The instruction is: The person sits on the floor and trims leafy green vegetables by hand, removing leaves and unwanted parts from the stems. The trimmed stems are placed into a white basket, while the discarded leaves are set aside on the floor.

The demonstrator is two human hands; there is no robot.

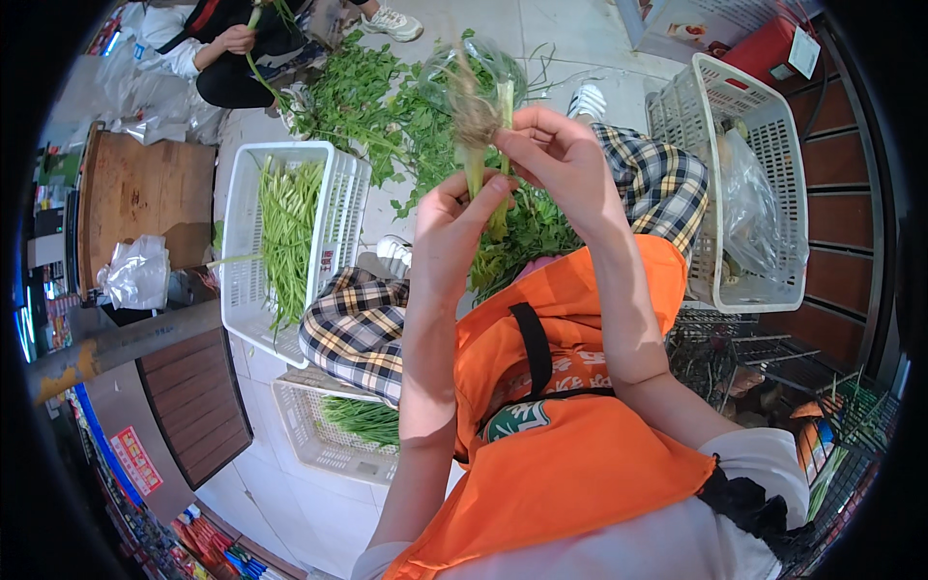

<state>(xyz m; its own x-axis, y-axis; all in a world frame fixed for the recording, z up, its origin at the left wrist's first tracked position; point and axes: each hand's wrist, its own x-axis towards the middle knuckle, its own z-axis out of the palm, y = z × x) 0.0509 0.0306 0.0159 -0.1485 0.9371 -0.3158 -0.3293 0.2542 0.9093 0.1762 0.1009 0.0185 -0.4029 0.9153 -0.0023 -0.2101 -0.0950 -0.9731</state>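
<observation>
Between the fingers of my left hand (458, 214) is a leafy celery plant (475, 172), root end up. Its brown root clump (475, 119) is blurred. My right hand (557, 156) pinches a pale stalk (506, 98) beside the roots; whether that stalk is separate from the plant is hidden by my fingers. Below my hands, green leafy stems (529, 228) lie over my lap and the floor between my knees. A wider heap of leafy greens (355, 90) spreads across the floor ahead, with a clear plastic bag (500, 61) at its far side.
A white crate (346, 210) at left holds long green stems (290, 225); a lower crate (304, 428) holds thin green stalks. At right stands another crate (794, 217) with a plastic bag inside. Another person's hand (238, 39) grips a stalk at upper left, near a wooden table (156, 188).
</observation>
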